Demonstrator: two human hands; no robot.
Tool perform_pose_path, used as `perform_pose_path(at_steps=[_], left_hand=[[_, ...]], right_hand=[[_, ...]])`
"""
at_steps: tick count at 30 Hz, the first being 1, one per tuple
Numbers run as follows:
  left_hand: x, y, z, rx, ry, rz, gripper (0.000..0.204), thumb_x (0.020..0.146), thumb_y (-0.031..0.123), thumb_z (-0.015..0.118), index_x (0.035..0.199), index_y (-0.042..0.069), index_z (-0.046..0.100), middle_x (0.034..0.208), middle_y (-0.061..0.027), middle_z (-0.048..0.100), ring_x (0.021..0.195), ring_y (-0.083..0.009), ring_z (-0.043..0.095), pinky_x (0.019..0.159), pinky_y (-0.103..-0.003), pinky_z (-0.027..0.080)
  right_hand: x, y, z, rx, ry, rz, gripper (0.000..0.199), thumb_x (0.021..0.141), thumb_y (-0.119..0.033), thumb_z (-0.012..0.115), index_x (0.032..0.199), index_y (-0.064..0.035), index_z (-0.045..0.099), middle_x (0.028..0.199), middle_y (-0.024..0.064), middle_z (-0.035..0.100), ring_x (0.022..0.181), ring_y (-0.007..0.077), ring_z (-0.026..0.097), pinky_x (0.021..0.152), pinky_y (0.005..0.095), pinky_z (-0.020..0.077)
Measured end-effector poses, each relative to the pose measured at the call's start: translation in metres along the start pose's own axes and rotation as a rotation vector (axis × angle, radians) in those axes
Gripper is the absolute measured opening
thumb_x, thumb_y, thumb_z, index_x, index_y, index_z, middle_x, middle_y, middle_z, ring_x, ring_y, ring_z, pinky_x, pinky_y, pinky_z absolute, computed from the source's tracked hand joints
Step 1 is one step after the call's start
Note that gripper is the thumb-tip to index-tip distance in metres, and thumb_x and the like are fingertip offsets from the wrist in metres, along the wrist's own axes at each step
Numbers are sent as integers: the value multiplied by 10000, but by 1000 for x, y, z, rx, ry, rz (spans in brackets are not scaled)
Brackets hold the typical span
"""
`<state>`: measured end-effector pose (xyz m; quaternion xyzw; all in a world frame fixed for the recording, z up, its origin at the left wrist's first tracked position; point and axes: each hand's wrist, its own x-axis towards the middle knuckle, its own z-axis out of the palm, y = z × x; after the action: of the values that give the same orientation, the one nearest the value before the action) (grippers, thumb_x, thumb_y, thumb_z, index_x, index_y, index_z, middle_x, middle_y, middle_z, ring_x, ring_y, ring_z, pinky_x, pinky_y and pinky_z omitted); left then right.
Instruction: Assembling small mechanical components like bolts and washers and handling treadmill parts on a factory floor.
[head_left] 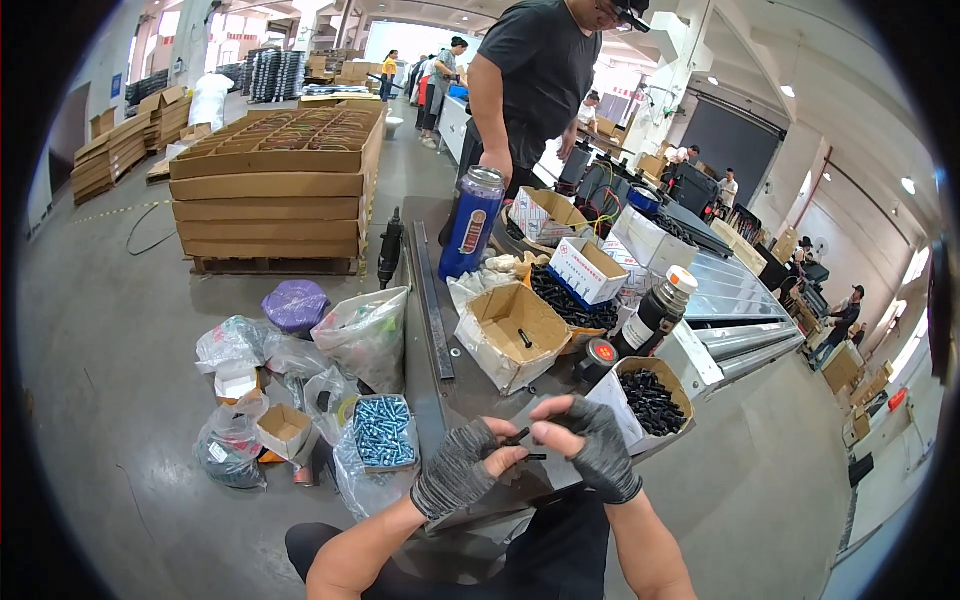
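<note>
My left hand (462, 468), in a grey fingerless glove, pinches a small black screw-like part (516, 437) between thumb and forefinger. My right hand (592, 448), gloved the same way, is close beside it. Its thumb is near the part's end, and its forefinger stands a little apart with nothing visible between them. A second small black piece (537, 457) shows just below the fingers; whether it is held or lying on the bench cannot be made out. Both hands are over the near end of the metal bench (470, 405).
An open carton (512, 330) holds one black piece; a box of black screws (652, 402) stands right. A blue bottle (470, 225) and a dark flask (655, 312) stand behind. Blue-silver bolts (384, 432) and plastic bags (365, 340) are at left. A person (535, 90) stands across the bench.
</note>
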<state>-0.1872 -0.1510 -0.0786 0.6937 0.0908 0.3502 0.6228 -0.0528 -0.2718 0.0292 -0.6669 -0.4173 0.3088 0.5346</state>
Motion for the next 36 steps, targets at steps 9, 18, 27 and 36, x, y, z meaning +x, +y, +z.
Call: perform_pose_path(at_steps=[9, 18, 27, 36], left_hand=[[2, 12, -5, -38, 114, -97, 333, 882, 229, 781, 1100, 8, 663, 987, -83, 694, 913, -153, 651, 830, -307, 523], [4, 6, -2, -11, 196, -84, 324, 893, 228, 760, 1105, 6, 658, 1001, -87, 696, 931, -181, 650, 848, -318, 519], [4, 10, -3, -159, 240, -78, 274, 937, 200, 714, 1102, -10, 652, 938, -60, 708, 893, -139, 653, 791, -287, 526], [8, 15, -14, -26, 65, 49, 242, 1002, 135, 582, 1208, 35, 661, 964, -27, 656, 835, -118, 598, 760, -263, 484]], right_hand=[[-14, 23, -7, -18, -42, -75, 199, 887, -68, 739, 1070, -11, 687, 970, 20, 683, 938, 107, 623, 856, 275, 500], [-1, 35, 5, -356, -20, -459, 218, 852, -31, 749, 1055, -32, 670, 970, 55, 677, 917, 156, 637, 832, 304, 512], [5, 36, 6, -386, 35, -457, 164, 876, -25, 707, 1036, -21, 673, 950, 89, 670, 889, 210, 644, 801, 316, 511], [8, 10, -11, -527, -38, -512, 144, 877, -4, 674, 1020, -24, 684, 919, 121, 669, 861, 254, 654, 777, 347, 514]])
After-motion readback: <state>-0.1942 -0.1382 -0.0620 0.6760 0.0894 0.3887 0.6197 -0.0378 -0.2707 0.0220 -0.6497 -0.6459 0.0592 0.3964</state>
